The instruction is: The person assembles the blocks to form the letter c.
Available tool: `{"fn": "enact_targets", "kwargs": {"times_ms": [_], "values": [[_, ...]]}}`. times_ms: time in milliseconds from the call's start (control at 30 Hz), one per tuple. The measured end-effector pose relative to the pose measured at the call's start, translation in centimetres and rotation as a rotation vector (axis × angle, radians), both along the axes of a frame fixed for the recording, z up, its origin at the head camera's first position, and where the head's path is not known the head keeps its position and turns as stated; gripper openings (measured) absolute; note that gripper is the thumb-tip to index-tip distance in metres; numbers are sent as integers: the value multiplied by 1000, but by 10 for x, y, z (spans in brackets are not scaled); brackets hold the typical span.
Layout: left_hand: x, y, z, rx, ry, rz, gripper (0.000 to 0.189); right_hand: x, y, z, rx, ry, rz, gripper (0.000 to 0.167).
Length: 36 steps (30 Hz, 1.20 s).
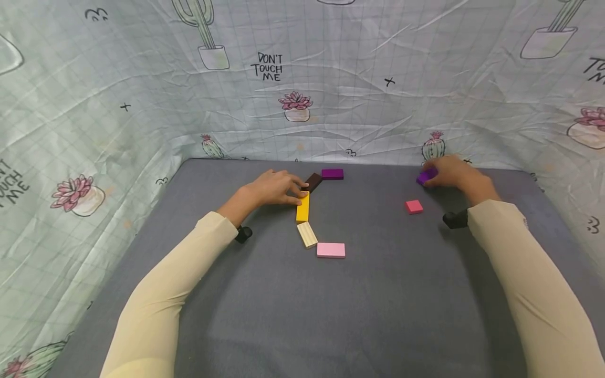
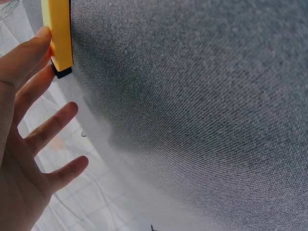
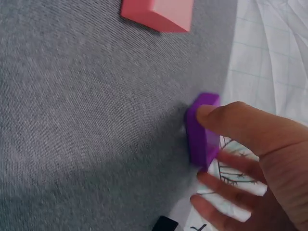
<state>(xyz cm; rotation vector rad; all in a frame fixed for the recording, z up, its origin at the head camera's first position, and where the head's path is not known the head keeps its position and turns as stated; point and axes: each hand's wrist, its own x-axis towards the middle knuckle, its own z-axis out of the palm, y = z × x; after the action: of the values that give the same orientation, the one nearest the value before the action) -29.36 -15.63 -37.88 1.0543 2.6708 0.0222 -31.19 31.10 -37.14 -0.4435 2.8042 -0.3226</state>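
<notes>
My left hand point(image 1: 278, 188) touches the side of a yellow block point(image 1: 303, 209) with the thumb, near its far end. Its index finger reaches to a dark brown block point(image 1: 313, 182), while the other fingers are spread in the left wrist view. A darker purple block point(image 1: 333, 174) lies beside the brown one. Below the yellow block, a cream block point(image 1: 307, 234) and a light pink block point(image 1: 331, 250) continue the curved row. At the far right, my right hand point(image 1: 451, 173) pinches a violet block point(image 3: 196, 134) between thumb and fingers. Nearer me lies a coral-red block point(image 1: 414, 207).
All the blocks lie on a grey cloth-covered table point(image 1: 368, 315). A white curtain point(image 1: 359, 105) printed with cacti and writing hangs behind the table and along its sides. Black wrist cameras sit at both cuffs, close over the cloth.
</notes>
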Motion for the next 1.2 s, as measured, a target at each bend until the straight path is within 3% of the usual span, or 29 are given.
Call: {"fn": "enact_targets", "kwargs": {"times_ms": [233, 500, 700, 967, 1200], "values": [[0, -1, -1, 2, 10, 6, 39, -2, 6, -5, -32, 34, 73, 53], [1, 0, 0, 15, 4, -1, 39, -2, 11, -10, -62, 80, 221, 48], [-1, 0, 0, 16, 8, -1, 38, -4, 12, -15, -40, 123, 227, 51], [0, 0, -1, 6, 12, 3, 38, -4, 14, -15, -39, 59, 223, 63], [0, 1, 1, 4, 5, 3, 38, -4, 15, -15, -40, 61, 246, 63]]}}
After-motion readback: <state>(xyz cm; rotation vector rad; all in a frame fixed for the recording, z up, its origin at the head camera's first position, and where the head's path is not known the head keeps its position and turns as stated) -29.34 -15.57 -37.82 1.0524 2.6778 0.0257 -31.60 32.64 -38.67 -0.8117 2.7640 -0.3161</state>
